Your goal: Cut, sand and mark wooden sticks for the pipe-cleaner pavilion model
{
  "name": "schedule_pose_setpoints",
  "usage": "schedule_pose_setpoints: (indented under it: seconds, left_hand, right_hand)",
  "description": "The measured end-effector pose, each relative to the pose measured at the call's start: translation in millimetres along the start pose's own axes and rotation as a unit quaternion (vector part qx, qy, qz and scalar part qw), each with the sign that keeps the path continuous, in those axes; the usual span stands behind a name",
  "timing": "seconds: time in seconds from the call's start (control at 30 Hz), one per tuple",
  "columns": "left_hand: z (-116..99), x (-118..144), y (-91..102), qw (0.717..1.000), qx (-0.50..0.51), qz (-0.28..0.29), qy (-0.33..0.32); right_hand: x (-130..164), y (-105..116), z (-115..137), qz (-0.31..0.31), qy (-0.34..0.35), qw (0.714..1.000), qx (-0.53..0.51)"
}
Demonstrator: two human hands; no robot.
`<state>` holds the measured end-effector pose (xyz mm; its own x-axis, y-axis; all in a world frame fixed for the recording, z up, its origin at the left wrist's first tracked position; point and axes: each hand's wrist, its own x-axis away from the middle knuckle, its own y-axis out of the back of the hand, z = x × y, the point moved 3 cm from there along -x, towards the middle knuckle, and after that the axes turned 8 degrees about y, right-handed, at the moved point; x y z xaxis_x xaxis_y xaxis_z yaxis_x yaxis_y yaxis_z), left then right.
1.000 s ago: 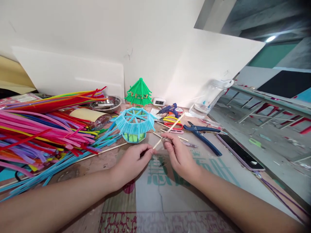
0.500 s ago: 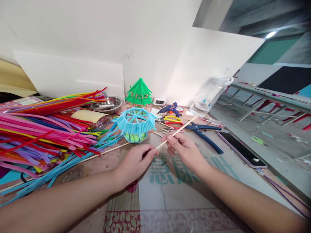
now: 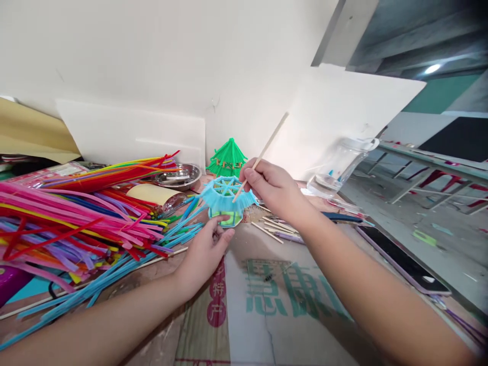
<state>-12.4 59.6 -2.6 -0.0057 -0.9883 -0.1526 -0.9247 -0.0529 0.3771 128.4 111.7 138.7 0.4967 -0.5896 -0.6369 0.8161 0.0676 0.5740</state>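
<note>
A small model pavilion (image 3: 229,201) with a blue pipe-cleaner roof and a green-and-blue base is in front of me. My left hand (image 3: 208,249) is at its near lower edge, index finger and thumb closed on the base. The other fingers are curled and partly hidden. My right hand (image 3: 269,188) pinches a thin wooden stick (image 3: 272,137), which slants up to the right. The stick's lower end is over the blue roof, though whether it touches cannot be told. Behind stands a green pointed roof (image 3: 231,156), its lower part hidden.
Colourful pipe cleaners (image 3: 76,208) are heaped at left, before a metal bowl (image 3: 181,176). Several short sticks (image 3: 272,227) lie right of the pavilion. A clear water jug (image 3: 339,165) and a phone (image 3: 400,259) are at right. A white board (image 3: 247,66) stands behind.
My left hand has let go of the stick and moved to the pavilion, which sits slightly higher in view. My right hand has raised the stick and tilted it more steeply over the roof.
</note>
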Motion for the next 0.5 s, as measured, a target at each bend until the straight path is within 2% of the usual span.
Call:
schedule_pose_setpoints:
  seconds: [0.1,0.27,0.5]
  left_hand:
    - [-0.4,-11.1,2.3,0.999,-0.048,0.010,-0.012]
    - [1.8,-26.7,-2.6,0.991,-0.128,0.037,-0.020]
    - [-4.3,-23.2,-2.8,0.977,-0.203,0.029,-0.049]
  right_hand:
    - [-0.8,-5.2,-10.5,-0.019,0.003,1.000,0.007]
    - [-1.0,0.6,-20.5,-0.043,-0.005,0.999,-0.026]
    - [2.2,6.5,-11.3,-0.041,-0.019,0.999,-0.028]
